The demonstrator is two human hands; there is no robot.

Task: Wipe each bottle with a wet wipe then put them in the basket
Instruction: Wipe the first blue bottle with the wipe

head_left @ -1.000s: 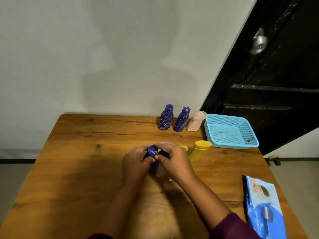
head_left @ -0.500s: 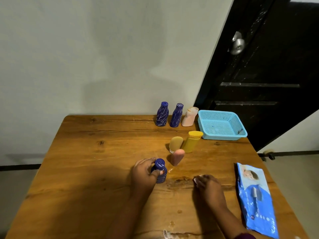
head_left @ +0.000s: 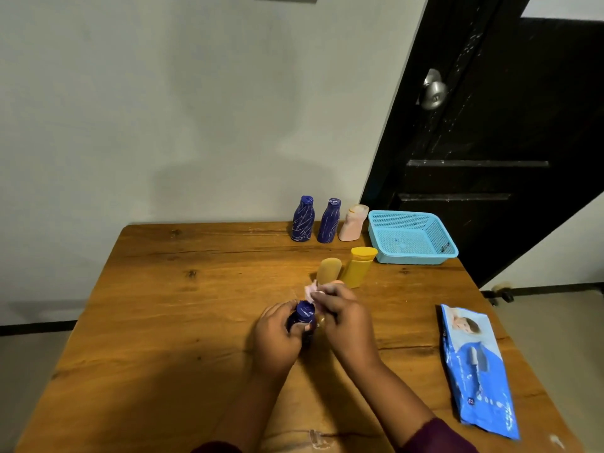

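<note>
On wooden table (head_left: 163,322), left hand (head_left: 277,338) grips blue bottle (head_left: 305,312), right hand (head_left: 346,322) pinches wipe (head_left: 309,291).

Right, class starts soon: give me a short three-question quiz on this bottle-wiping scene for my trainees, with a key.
1. True or false: the blue basket holds no bottles yet.
2. Which hand grips the dark blue bottle? A left, B right, C neither.
3. Fill in: the right hand pinches a ____ beside the bottle's cap.
Key: 1 true. 2 A, the left hand. 3 wet wipe.
</note>
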